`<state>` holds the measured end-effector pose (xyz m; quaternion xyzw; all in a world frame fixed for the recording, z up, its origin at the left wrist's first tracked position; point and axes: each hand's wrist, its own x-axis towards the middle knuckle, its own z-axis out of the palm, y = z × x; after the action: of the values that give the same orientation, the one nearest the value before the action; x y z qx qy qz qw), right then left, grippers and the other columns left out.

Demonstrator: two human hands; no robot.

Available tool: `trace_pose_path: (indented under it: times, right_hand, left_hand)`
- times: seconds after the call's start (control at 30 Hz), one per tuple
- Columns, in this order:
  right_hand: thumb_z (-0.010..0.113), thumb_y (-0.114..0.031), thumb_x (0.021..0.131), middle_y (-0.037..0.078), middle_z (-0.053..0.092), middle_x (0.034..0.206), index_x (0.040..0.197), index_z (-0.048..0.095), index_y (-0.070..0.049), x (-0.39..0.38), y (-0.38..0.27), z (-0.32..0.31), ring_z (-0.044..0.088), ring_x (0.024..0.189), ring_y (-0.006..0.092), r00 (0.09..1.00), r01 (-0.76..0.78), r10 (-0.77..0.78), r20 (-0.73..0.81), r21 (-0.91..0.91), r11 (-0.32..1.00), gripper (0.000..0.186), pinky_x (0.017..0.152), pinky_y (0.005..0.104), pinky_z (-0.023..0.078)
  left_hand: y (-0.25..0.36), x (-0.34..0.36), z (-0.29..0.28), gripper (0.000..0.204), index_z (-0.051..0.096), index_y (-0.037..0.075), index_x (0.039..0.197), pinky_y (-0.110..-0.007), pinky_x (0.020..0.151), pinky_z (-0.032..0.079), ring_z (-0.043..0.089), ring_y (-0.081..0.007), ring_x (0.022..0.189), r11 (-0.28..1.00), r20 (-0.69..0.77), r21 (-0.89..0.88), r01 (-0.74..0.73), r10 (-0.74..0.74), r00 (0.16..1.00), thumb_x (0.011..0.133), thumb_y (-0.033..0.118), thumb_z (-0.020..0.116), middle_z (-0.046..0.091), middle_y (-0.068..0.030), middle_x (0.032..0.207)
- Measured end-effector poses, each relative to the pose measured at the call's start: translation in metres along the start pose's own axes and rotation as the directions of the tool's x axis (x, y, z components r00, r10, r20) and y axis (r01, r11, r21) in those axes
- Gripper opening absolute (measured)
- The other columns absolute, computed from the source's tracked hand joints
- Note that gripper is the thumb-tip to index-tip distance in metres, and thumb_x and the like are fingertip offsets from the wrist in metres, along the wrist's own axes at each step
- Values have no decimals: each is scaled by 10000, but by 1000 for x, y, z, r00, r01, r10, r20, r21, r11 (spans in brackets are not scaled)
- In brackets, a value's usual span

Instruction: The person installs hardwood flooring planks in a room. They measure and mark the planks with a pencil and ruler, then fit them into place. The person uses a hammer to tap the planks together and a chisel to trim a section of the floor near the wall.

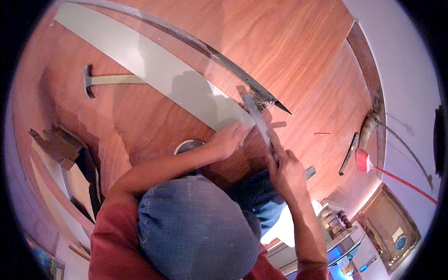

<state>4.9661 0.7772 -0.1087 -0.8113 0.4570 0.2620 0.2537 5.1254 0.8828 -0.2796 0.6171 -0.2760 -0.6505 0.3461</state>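
Observation:
My left hand [233,138] presses on the near end of a long pale grey-green board [154,70], its fingers closed at the board's edge. In my right hand [288,173] is a long flat grey bar-shaped tool [258,119], its lower end gripped in my fist. The tool's far end lies beside the board's end, next to a patch of dark crumbly debris [261,99] on the reddish wood-look floor. A hammer [112,80] with a pale handle lies on the left, its shaft reaching toward the board. My denim-covered knee [198,228] fills the lower middle.
A dark, narrow strip [210,50] runs along the floor beyond the board. Torn brown cardboard [65,144] stands at left. On the right are a thin red stick [322,134], a black bar [349,154], a red brush [363,161] and a brown crate [388,221].

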Motion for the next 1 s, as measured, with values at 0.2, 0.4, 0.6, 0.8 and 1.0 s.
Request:
trace_pose_path:
  times: [0.2,0.4,0.6,0.8,1.0]
  right_hand:
    - [579,-326,1012,257,679,978,1469,535,-262,46,5,-3,699,912,461,999,32,-32,5,-265,964,464,814,554,572]
    - [545,-342,1028,257,693,1026,1415,573,-238,29,10,-16,703,972,456,995,-65,88,51,-346,936,401,845,542,573]
    - [550,-334,1025,260,699,1070,1387,595,-218,21,-8,-35,702,983,449,995,-65,88,56,-323,944,382,861,532,567]
    - [577,-309,1014,254,708,1005,1334,615,-189,32,3,-38,700,964,450,994,-35,70,90,-343,939,344,841,539,563]
    - [612,-277,992,248,708,974,1324,622,-176,0,12,-52,699,962,445,986,-108,143,81,-339,934,347,830,542,562]
  left_hand:
    - [-45,-54,-16,271,658,68,1064,-516,787,550,699,-419,881,811,208,452,-373,311,928,1036,315,550,721,-193,915]
    - [-62,-53,-15,213,689,94,1046,-537,814,552,701,-398,897,639,349,616,-461,302,887,980,275,600,731,-172,935]
    - [-68,-53,-12,209,696,112,1028,-520,815,551,698,-374,893,593,306,623,-510,414,857,979,283,586,731,-160,942]
    - [-73,-53,-13,203,690,108,1030,-520,800,552,695,-384,879,608,294,592,-529,448,844,967,284,611,720,-162,911]
    - [-79,-52,-12,172,689,103,1010,-509,758,555,691,-384,820,576,253,579,-578,547,798,954,256,636,715,-155,892]
